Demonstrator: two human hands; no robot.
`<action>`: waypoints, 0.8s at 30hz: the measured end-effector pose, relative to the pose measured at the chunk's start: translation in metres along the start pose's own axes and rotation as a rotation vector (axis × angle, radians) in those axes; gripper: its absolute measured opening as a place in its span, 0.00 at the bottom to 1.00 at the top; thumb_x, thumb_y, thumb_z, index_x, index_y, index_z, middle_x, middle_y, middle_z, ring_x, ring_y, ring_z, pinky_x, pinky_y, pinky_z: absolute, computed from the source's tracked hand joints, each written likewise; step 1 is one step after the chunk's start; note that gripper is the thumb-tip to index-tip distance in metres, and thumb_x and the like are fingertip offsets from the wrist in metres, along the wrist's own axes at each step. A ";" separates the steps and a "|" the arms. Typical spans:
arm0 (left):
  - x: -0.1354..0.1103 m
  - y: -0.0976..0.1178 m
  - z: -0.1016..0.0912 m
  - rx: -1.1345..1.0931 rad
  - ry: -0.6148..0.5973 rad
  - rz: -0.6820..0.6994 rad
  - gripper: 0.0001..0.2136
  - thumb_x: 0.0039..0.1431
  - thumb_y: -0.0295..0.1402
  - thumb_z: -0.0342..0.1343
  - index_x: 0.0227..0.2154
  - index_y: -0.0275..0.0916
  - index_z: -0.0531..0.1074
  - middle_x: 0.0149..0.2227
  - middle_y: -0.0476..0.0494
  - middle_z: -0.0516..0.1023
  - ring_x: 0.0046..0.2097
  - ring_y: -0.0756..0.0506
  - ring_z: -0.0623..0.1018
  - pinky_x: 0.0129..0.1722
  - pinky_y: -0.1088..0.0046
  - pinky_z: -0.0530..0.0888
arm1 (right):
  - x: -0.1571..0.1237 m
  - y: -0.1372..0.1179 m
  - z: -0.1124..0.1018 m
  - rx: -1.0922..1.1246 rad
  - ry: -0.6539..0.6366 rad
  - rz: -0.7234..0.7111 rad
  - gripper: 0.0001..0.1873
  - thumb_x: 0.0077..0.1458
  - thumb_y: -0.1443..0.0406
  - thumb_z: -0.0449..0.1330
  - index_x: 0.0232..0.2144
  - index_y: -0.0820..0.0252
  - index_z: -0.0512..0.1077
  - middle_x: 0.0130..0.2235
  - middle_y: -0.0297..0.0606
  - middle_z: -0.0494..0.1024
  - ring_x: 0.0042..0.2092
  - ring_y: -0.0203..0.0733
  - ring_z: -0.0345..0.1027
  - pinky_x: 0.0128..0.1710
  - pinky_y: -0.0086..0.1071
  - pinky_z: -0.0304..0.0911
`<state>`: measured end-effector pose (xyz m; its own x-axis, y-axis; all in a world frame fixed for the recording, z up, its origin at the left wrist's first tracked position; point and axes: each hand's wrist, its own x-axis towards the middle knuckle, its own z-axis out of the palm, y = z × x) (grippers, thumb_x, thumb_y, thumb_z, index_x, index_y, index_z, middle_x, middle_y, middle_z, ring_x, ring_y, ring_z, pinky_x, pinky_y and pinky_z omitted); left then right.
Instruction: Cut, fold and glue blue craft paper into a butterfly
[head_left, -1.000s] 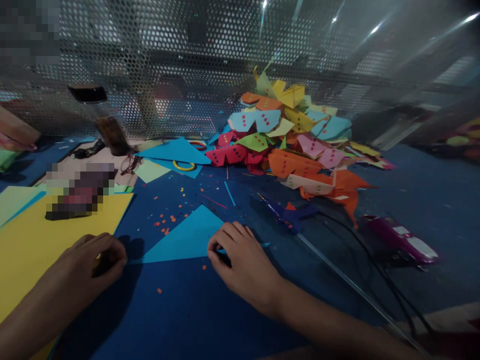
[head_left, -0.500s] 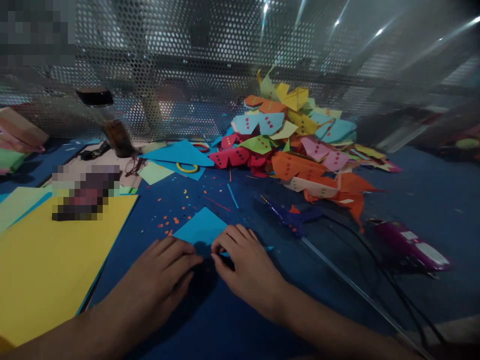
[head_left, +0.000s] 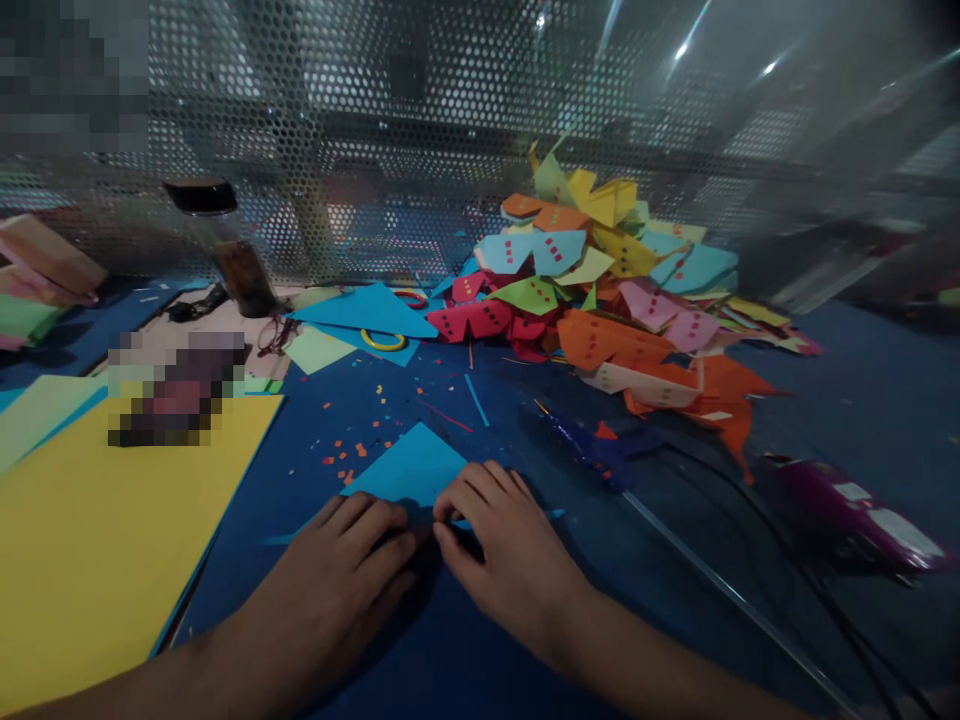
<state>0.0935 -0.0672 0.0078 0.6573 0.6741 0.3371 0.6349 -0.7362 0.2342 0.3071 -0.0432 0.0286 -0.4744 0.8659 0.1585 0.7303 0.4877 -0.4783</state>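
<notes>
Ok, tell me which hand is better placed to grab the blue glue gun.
Probably right: the right hand rests on the folded light-blue paper, nearest the blue glue gun; the left hand lies beyond it, on the far side.

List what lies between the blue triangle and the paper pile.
Head view: thin strips and tiny scraps between blue triangle and pile, on the table.

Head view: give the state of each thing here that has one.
Blue paper, triangular, lying flat.
Left hand, open, fingers pressing the paper's near edge.
Right hand, open, fingertips on the paper's near edge.
Yellow sheet, unfolded, lying flat.
Paper figures, folded, heaped.
Jar, upright, lid on.
Purple tool, lying on its side.
</notes>
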 end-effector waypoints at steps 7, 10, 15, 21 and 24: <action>0.000 0.000 -0.001 -0.003 -0.036 -0.014 0.10 0.70 0.27 0.51 0.52 0.41 0.69 0.46 0.44 0.79 0.44 0.39 0.74 0.44 0.57 0.72 | 0.000 -0.001 0.001 -0.013 -0.007 0.004 0.07 0.61 0.73 0.61 0.35 0.55 0.71 0.40 0.34 0.77 0.45 0.46 0.66 0.45 0.42 0.57; 0.000 0.000 -0.002 -0.006 -0.030 -0.012 0.11 0.70 0.26 0.52 0.52 0.41 0.69 0.47 0.45 0.79 0.44 0.40 0.74 0.44 0.58 0.71 | 0.000 0.000 0.001 -0.018 -0.003 0.006 0.07 0.61 0.73 0.61 0.35 0.55 0.71 0.40 0.34 0.76 0.45 0.46 0.66 0.45 0.42 0.56; -0.001 0.000 -0.001 -0.012 -0.029 -0.021 0.10 0.70 0.27 0.50 0.51 0.42 0.70 0.47 0.44 0.79 0.44 0.40 0.74 0.44 0.58 0.71 | -0.001 0.000 0.002 -0.013 0.007 0.000 0.07 0.61 0.73 0.61 0.35 0.55 0.72 0.40 0.34 0.77 0.45 0.45 0.66 0.45 0.42 0.56; 0.001 0.001 -0.001 -0.023 -0.004 -0.020 0.10 0.70 0.26 0.50 0.50 0.41 0.71 0.45 0.45 0.79 0.43 0.41 0.74 0.44 0.59 0.72 | 0.000 0.000 0.002 -0.033 0.012 -0.004 0.07 0.61 0.73 0.61 0.35 0.55 0.72 0.40 0.34 0.77 0.44 0.46 0.67 0.45 0.41 0.57; 0.002 0.001 -0.002 -0.011 0.018 -0.024 0.10 0.70 0.27 0.49 0.48 0.42 0.73 0.44 0.45 0.80 0.42 0.42 0.75 0.43 0.60 0.72 | 0.000 0.000 0.003 -0.042 0.023 -0.009 0.08 0.60 0.73 0.61 0.34 0.55 0.71 0.40 0.33 0.77 0.44 0.45 0.67 0.45 0.41 0.57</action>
<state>0.0945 -0.0667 0.0099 0.6342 0.6906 0.3477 0.6460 -0.7204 0.2523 0.3061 -0.0436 0.0261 -0.4703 0.8634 0.1826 0.7461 0.4995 -0.4403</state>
